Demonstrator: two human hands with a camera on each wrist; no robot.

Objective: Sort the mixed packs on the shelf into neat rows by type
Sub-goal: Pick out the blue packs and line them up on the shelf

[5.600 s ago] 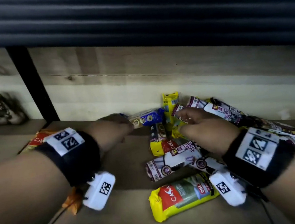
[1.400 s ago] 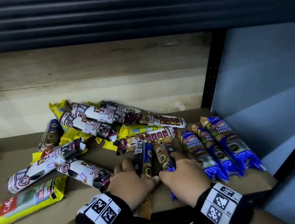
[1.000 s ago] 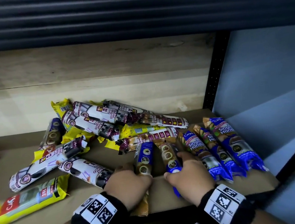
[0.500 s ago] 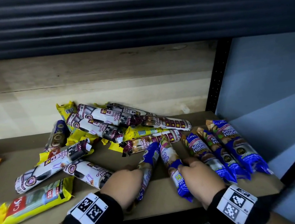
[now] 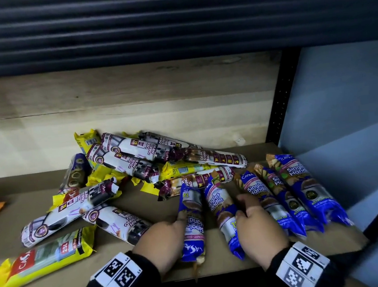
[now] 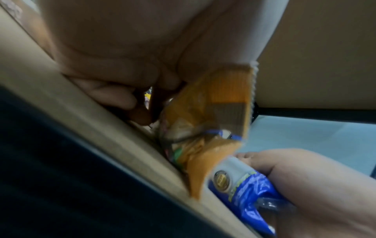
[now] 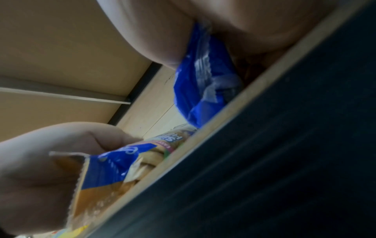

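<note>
A: Item, blue packs. Location?

B: Front right of the shelf (image 5: 228, 267). Three blue packs (image 5: 286, 194) lie side by side against the right end, slanted. Two more are in hand: left-hand pack (image 5: 191, 221) and right-hand pack (image 5: 222, 209), just beside the row and near each other, not yet parallel with it.

A: Grip?

B: Left hand (image 5: 162, 241) has its fingers curled at the near part of its pack. Right hand (image 5: 256, 224) is closed round the lower half of the other, thumb side against the film. Both wrist views show crinkled wrapper under the palms.

A: Appearance?

B: Long sausage-shaped rolls in glossy film, blue with tan ends, lettered "Singlet Handle". The left-hand one lies reversed, its lettering upside down.

A: Handling, as a judgement?

B: Probably light, soft and squashy, the film slick. The flat sealed ends crumple, so hold the round body at mid-length and slide, not lift.

A: Remaining stock?

B: White-and-maroon drawstring packs (image 5: 125, 153) heaped with yellow packs (image 5: 45, 259) left of centre, unsorted; one dark pack (image 5: 75, 172) at the heap's left edge
</note>
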